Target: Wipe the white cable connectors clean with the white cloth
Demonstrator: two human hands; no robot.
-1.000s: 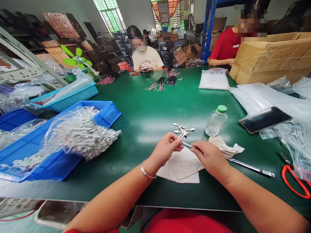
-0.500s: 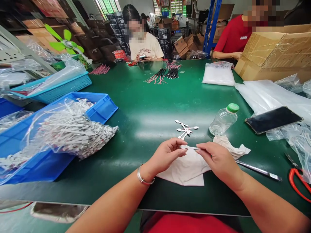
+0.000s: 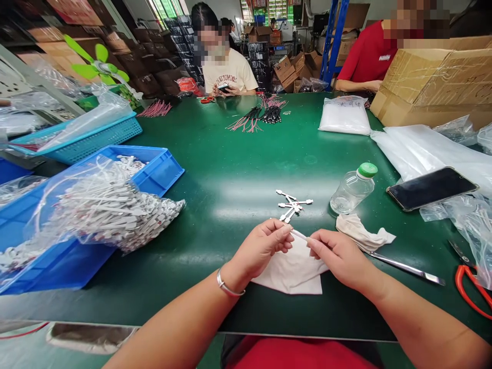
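Note:
My left hand (image 3: 263,247) and my right hand (image 3: 340,256) both pinch one small white strip-shaped part (image 3: 299,235) between their fingertips, just above a white cloth (image 3: 294,274) lying on the green table (image 3: 230,174). A little beyond my fingers lies a small pile of the same white parts (image 3: 292,205). A silver bangle sits on my left wrist. At the left, a blue tray (image 3: 161,171) holds a clear bag full of white parts (image 3: 111,210).
A plastic bottle with a green cap (image 3: 353,188), a crumpled cloth (image 3: 363,233), long metal tweezers (image 3: 407,269), a black phone (image 3: 432,188) and red-handled scissors (image 3: 471,289) lie to the right. Two people sit at the far side. A cardboard box (image 3: 434,84) and plastic bags stand far right.
The view has tilted slightly. My hands have kept hold of the white part and turned it a little between the fingertips, ending slightly lower over the cloth.

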